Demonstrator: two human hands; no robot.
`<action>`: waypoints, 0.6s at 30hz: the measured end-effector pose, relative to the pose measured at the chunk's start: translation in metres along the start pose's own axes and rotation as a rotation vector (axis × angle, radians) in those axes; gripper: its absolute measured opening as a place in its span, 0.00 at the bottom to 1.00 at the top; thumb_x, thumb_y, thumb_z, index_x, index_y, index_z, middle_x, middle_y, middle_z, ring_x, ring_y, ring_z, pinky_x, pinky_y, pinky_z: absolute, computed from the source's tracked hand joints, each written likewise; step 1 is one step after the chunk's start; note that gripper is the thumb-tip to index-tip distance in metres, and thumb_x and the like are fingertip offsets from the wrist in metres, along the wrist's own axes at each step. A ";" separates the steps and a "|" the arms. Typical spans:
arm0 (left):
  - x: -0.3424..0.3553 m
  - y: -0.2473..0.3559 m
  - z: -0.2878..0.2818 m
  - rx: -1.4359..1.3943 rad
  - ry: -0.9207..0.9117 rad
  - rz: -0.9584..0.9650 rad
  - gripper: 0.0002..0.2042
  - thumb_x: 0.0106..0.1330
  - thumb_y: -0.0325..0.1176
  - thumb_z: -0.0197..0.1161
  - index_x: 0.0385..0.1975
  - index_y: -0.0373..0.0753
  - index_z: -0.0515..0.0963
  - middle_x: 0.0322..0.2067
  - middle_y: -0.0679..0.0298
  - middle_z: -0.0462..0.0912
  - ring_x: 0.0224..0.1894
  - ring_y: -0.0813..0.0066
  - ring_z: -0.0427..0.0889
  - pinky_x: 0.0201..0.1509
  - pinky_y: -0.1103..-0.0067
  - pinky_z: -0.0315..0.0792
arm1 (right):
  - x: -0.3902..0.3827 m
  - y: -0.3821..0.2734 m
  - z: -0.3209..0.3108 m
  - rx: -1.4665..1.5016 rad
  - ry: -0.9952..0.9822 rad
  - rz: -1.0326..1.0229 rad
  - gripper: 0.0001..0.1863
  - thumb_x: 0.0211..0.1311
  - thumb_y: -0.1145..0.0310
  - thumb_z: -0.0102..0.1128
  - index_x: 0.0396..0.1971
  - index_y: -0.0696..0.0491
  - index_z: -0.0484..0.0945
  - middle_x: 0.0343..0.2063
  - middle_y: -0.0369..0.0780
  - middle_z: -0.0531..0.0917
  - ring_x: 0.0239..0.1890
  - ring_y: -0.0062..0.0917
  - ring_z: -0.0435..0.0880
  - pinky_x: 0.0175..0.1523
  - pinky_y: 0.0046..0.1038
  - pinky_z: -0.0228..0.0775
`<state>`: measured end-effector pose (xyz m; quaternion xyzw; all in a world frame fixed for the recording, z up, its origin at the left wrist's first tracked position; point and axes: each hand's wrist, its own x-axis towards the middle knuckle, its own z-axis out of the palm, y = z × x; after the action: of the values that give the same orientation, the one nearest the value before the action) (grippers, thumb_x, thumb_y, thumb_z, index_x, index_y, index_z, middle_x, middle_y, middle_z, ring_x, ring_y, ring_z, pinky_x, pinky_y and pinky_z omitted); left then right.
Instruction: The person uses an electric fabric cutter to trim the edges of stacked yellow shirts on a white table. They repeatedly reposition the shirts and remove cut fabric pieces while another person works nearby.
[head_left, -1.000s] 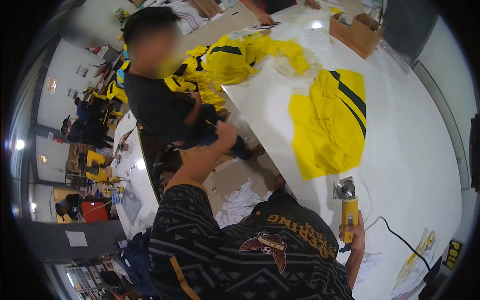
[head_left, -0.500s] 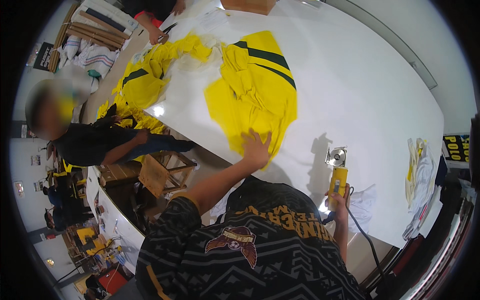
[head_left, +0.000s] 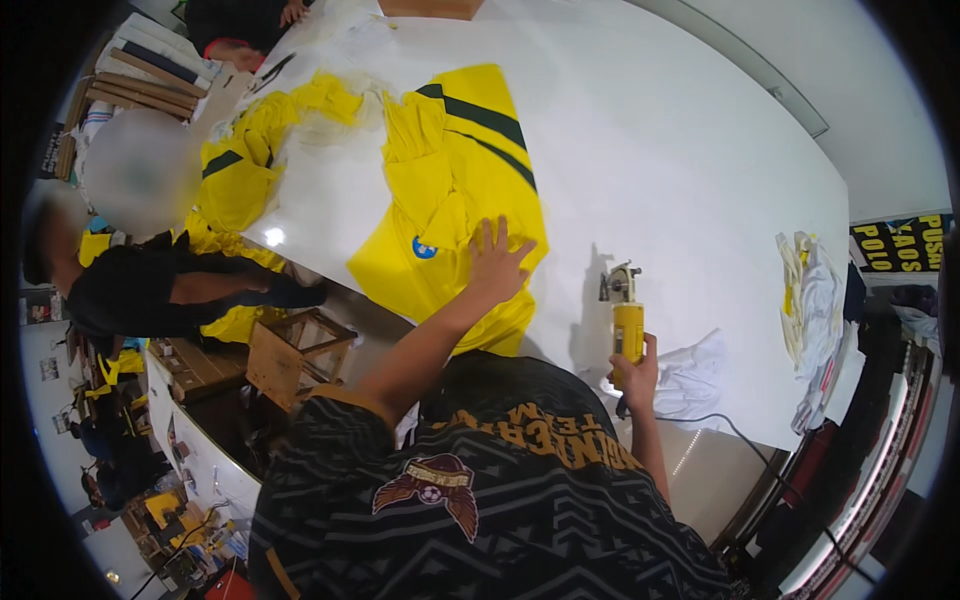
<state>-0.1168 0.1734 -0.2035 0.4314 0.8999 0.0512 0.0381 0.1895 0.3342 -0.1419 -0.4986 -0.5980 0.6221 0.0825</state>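
Observation:
Under my left hand (head_left: 500, 266) lies a yellow jersey (head_left: 400, 270) with dark green stripes and a round blue badge. The fingers are spread flat on the bunched fabric. Off to the right, my right hand (head_left: 636, 372) is wrapped round the yellow body of a handheld electric rotary cutter (head_left: 628, 328). Its metal blade head points away from me, apart from the jersey. A dark cord trails from the cutter toward the lower right.
More yellow fabric (head_left: 235, 165) lies along the far left of the white table (head_left: 640, 150). White cloth (head_left: 690, 375) sits beside the cutter, and folded garments (head_left: 812, 320) at the right edge. A wooden stool (head_left: 285, 360) stands left. Two people are nearby, one by scissors (head_left: 275, 70).
My left hand has moved up over the jersey, and the blue badge now shows. The cutter has turned and come nearer the jersey. The head view has shifted.

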 end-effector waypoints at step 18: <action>0.018 -0.013 0.023 -0.677 -0.139 0.068 0.14 0.70 0.41 0.71 0.33 0.36 0.79 0.36 0.51 0.82 0.44 0.45 0.83 0.47 0.55 0.75 | -0.018 -0.036 0.085 -0.618 -0.043 -0.116 0.38 0.69 0.64 0.64 0.74 0.54 0.56 0.43 0.65 0.87 0.47 0.64 0.89 0.50 0.54 0.80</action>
<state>-0.1355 0.1805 -0.2286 0.4264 0.8122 0.3186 0.2387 0.1197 0.2752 -0.1202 -0.4520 -0.7878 0.4154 -0.0502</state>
